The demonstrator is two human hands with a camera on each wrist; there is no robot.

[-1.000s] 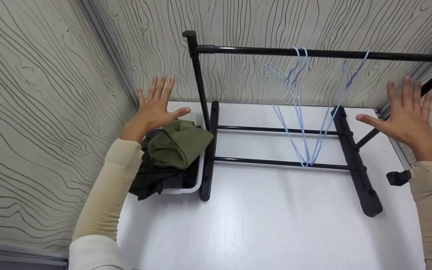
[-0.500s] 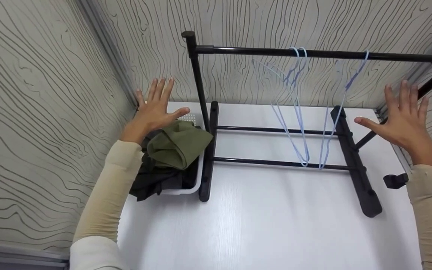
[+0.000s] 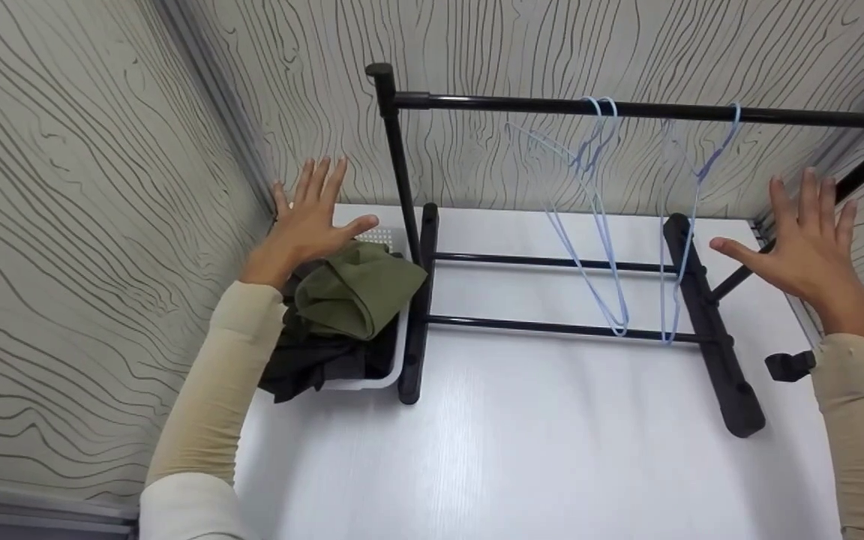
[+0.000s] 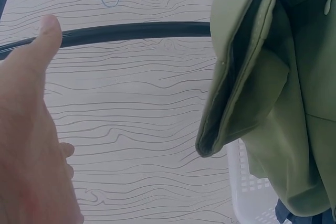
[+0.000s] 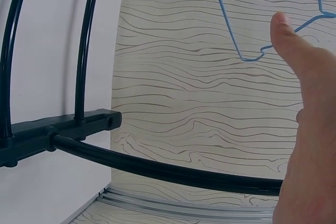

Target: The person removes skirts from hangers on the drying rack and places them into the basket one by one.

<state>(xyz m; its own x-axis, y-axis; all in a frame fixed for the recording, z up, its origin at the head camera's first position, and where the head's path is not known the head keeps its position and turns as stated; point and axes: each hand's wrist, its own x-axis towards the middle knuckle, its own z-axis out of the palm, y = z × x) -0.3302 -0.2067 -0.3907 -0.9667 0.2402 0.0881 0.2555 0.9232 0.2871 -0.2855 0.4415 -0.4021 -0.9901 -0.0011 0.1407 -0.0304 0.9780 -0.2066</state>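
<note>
My left hand (image 3: 304, 225) is held out with spread fingers over a white basket (image 3: 400, 352). An olive-green garment (image 3: 364, 289) lies folded on top of dark clothes (image 3: 312, 367) in that basket; in the left wrist view a zipper pull shows on the green cloth. My right hand (image 3: 807, 251), fingers spread and holding nothing, is beside the right upright of a black clothes rack (image 3: 507, 103). From the rack's top bar hang light-blue wire hangers (image 3: 604, 225), two together near the middle and one blue hanger (image 3: 706, 169) farther right. The right wrist view shows part of a blue hanger (image 5: 228, 22) behind my thumb.
The rack's black feet (image 3: 717, 337) and two lower crossbars (image 3: 522, 324) stand on a white tabletop (image 3: 537, 442). Wood-patterned panels (image 3: 102, 225) close in the left side and back. A small black block (image 3: 790, 366) shows at my right sleeve.
The right-hand hanger has swung and turned to the right, away from the middle pair, which sways slightly. My right hand has shifted slightly left and down; my left hand stays nearly still.
</note>
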